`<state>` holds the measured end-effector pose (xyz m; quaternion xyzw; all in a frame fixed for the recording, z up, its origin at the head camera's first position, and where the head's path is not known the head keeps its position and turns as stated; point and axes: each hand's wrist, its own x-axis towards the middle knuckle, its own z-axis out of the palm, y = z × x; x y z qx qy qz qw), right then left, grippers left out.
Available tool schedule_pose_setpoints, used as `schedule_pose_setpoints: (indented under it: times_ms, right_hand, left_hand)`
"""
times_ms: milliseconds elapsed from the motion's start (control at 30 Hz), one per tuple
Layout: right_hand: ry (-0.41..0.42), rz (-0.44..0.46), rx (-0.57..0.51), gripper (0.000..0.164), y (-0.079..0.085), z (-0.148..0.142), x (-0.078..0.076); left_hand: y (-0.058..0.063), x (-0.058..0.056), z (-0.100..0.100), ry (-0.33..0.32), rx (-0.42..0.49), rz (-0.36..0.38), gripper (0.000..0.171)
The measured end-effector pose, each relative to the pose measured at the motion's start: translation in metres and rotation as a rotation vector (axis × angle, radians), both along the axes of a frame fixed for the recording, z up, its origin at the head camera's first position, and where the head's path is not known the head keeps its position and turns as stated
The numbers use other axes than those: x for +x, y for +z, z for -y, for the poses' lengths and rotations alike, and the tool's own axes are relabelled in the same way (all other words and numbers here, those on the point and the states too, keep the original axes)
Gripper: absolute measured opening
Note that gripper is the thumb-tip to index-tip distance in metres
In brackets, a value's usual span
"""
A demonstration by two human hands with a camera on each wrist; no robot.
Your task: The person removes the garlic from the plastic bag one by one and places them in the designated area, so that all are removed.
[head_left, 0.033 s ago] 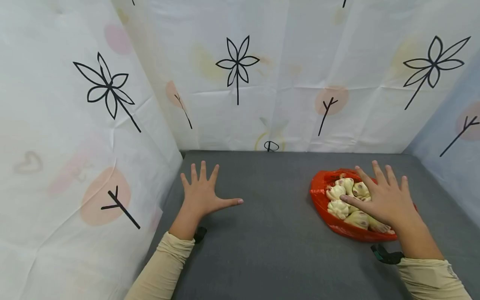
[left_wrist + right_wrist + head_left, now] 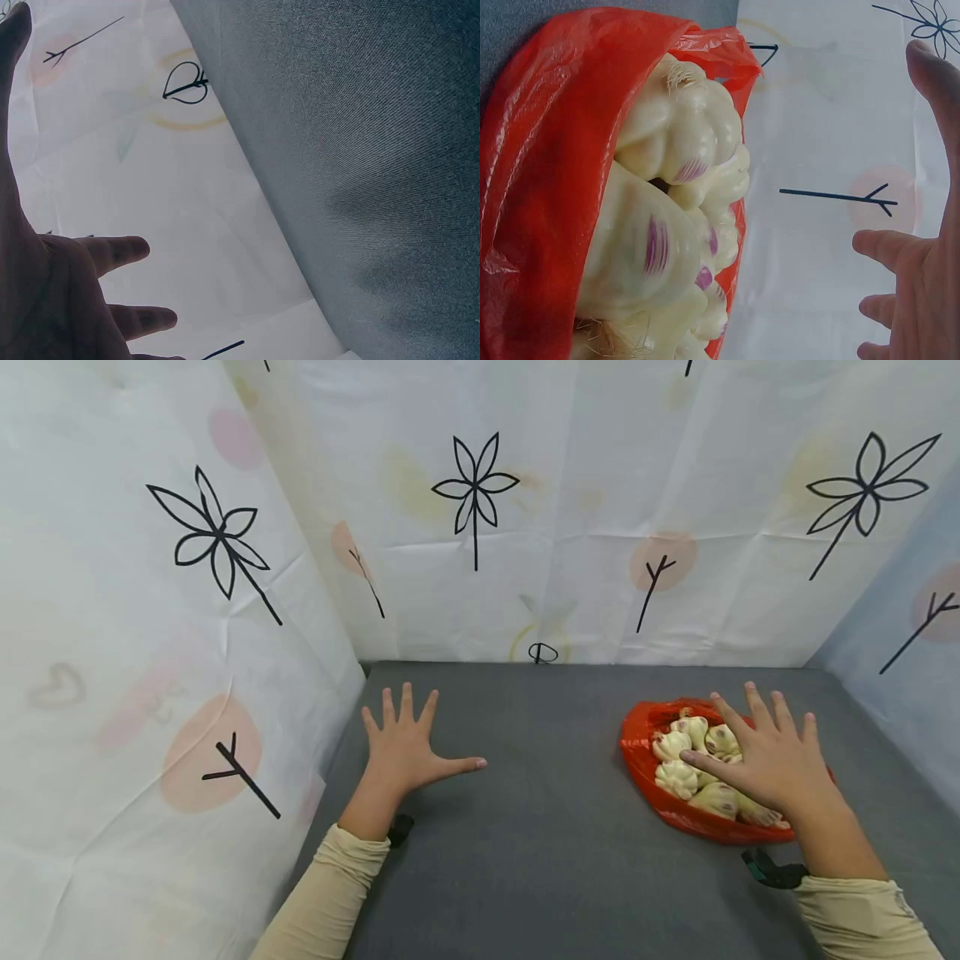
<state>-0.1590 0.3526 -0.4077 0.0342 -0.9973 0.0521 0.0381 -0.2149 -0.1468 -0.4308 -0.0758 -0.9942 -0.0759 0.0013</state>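
A red plastic bag (image 2: 639, 739), its mouth spread wide, lies on the right side of the grey table. Several pale garlic bulbs (image 2: 677, 778) with purple streaks and root tufts fill it. Over the bag's right part hovers my right hand (image 2: 783, 764), fingers spread, hiding some of the bulbs. The right wrist view shows the garlic bulbs (image 2: 682, 135) close up, apart from the fingers. My left hand (image 2: 405, 752) is held above the left part of the table, fingers spread and thumb pointing right, holding nothing. In the left wrist view only the table is beneath it.
The grey table (image 2: 525, 860) runs back to a white cloth wall (image 2: 585, 585) printed with flowers and twigs. Another white cloth (image 2: 112, 635) stands along the left edge, and a bluish one (image 2: 900, 710) along the right. Both wrists wear dark bands.
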Motion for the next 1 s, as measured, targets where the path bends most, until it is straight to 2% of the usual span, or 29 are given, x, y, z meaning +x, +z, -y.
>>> schedule_pose_setpoints:
  times_ms: [200,400,767,867,1000]
  right_hand:
    - [0.004,-0.001,-0.004,0.111,-0.001,-0.004,0.001]
    - [-0.005,0.019,-0.013,0.11,-0.003,-0.01,0.006]
    - [-0.028,-0.004,-0.009,0.111,-0.004,-0.023,0.013]
    - [-0.033,-0.005,-0.004,0.109,-0.002,-0.027,0.014]
    - [-0.027,-0.005,-0.01,0.098,0.0,-0.032,0.016]
  left_hand:
    - [0.003,-0.001,-0.003,-0.007,0.0,-0.006,0.141]
    - [0.008,0.002,-0.007,-0.012,-0.002,0.009,0.14]
    - [0.004,0.002,-0.016,-0.032,-0.006,0.007,0.139]
    - [0.004,0.002,-0.019,-0.064,0.001,-0.007,0.132]
    - [0.004,0.004,-0.022,-0.136,0.005,-0.069,0.108]
